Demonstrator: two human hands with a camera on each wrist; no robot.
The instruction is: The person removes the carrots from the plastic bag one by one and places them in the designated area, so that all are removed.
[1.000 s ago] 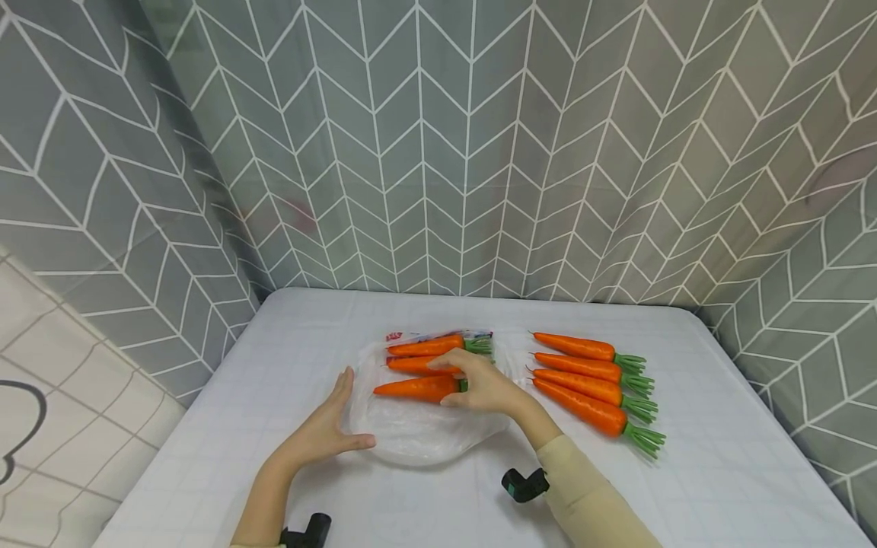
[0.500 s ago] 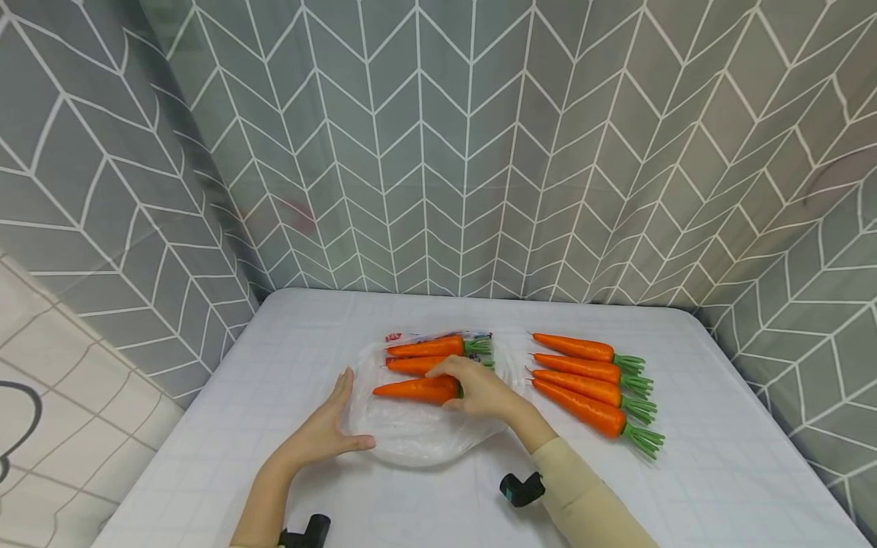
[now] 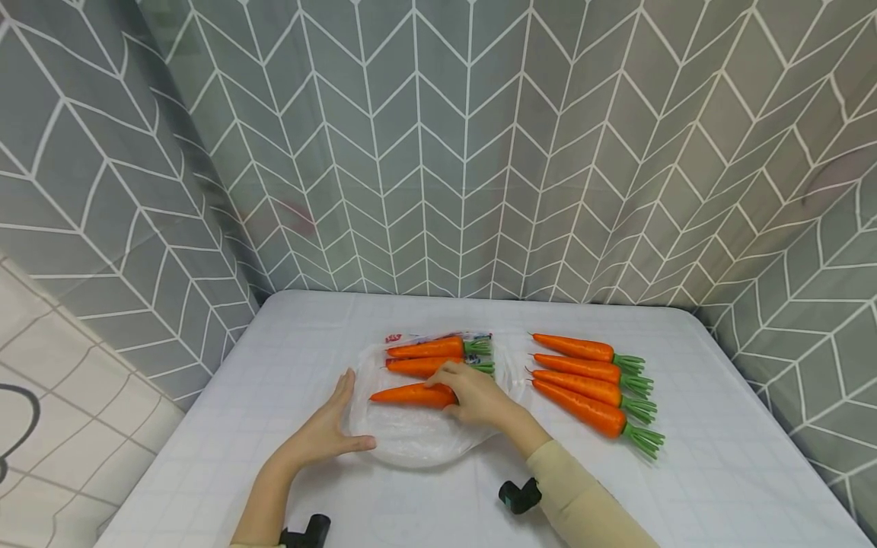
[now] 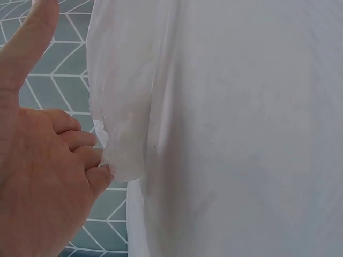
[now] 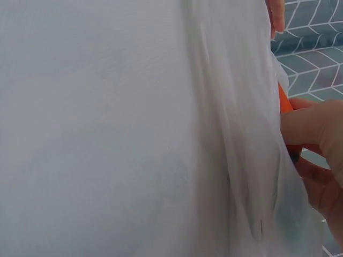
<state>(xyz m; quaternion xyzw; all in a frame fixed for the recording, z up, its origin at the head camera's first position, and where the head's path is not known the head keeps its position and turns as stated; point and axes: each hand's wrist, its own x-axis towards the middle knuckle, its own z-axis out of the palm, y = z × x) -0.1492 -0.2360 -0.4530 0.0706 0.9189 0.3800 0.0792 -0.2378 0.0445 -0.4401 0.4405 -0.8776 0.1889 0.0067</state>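
In the head view my right hand (image 3: 476,394) grips an orange carrot (image 3: 404,395) by its thick end, hiding its green top. The carrot lies over a clear plastic bag (image 3: 414,441), its tip pointing left. Behind it, two more carrots with green stems, the far carrot (image 3: 425,348) and the middle carrot (image 3: 411,367), lie side by side on the bag. Beside the bag's left edge my left hand (image 3: 334,425) is spread, thumb apart from the fingers. The right wrist view shows a sliver of the carrot (image 5: 285,100) by my right fingers, behind the bag's raised plastic (image 5: 241,107).
Several carrots (image 3: 582,405) lie in a row to the right, green stems pointing right. A white cloth (image 3: 425,517) covers the table. Grey patterned curtains (image 3: 438,152) stand behind and at both sides. Red and blue print (image 3: 393,338) shows at the bag's far edge.
My right hand has drawn the gripped carrot slightly nearer and to the left, widening the gap from the middle carrot. My left hand has stayed in place.
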